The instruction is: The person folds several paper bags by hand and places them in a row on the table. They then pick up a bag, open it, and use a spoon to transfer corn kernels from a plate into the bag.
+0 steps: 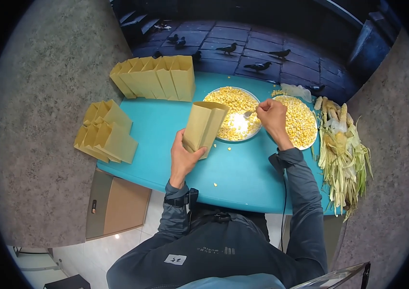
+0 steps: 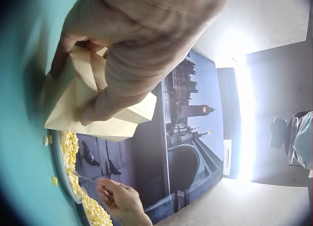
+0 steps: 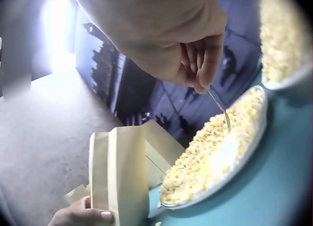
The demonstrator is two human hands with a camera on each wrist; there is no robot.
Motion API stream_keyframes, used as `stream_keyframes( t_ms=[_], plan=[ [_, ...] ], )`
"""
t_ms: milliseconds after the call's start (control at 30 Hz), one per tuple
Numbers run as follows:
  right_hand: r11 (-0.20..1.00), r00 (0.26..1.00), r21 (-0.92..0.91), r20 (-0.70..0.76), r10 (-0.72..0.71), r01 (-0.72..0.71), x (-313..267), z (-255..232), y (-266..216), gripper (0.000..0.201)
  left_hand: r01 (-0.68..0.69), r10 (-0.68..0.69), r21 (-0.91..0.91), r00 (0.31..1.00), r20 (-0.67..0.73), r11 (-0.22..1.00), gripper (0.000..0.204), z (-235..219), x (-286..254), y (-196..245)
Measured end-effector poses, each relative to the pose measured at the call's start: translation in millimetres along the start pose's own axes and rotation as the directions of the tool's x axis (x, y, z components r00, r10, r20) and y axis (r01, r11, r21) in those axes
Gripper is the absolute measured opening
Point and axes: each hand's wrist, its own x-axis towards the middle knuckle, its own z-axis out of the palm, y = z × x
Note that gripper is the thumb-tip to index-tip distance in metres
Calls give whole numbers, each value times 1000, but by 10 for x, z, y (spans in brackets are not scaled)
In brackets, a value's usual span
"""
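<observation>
My left hand [image 1: 183,156] grips a tan paper bag [image 1: 203,127] low on its sides, thumb on one face and fingers behind. The bag is tilted, its mouth up, beside the left plate of corn kernels [image 1: 231,98]. Between thumb and fingertips, my right hand [image 1: 272,119] pinches the handle of a small metal spoon [image 1: 248,114]. In the right wrist view the spoon [image 3: 227,119] points down, its bowl at the surface of the kernels. The same bag [image 3: 120,172] stands left of that plate there, held by the left hand [image 3: 80,214].
A second plate of kernels [image 1: 305,126] sits right of the first, near corn cobs and husks [image 1: 341,149]. Upright paper bags [image 1: 158,77] line the back left, with another group [image 1: 108,132] at the left edge. A few loose kernels [image 1: 215,184] lie on the teal table [image 1: 243,168].
</observation>
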Motion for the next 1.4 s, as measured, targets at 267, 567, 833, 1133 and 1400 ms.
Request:
stream_keyframes(
  t_ms=[267, 567, 833, 1133, 1400],
  plan=[
    [779, 879, 408, 212, 427, -476, -49, 536, -88, 10, 25, -27, -31, 998, -49, 999, 75, -97, -20, -19],
    [501, 806, 649, 331, 491, -572, -55, 408, 30, 11, 16, -19, -33, 996, -84, 999, 76, -191, -9, -95],
    [634, 892, 633, 238, 385, -443, 203, -276, -558, 11, -15, 16, 63, 1000, -18, 998, 80, 79, 57, 65],
    [862, 855, 206, 150, -496, 463, 27, -396, -1000, 9, -65, 65, 124, 998, 6, 990, 78, 276, 58, 215],
    [987, 987, 42, 26, -157, 156, 61, -300, -488, 9, -5, 6, 34, 999, -40, 999, 78, 146, -4, 161]
  ],
)
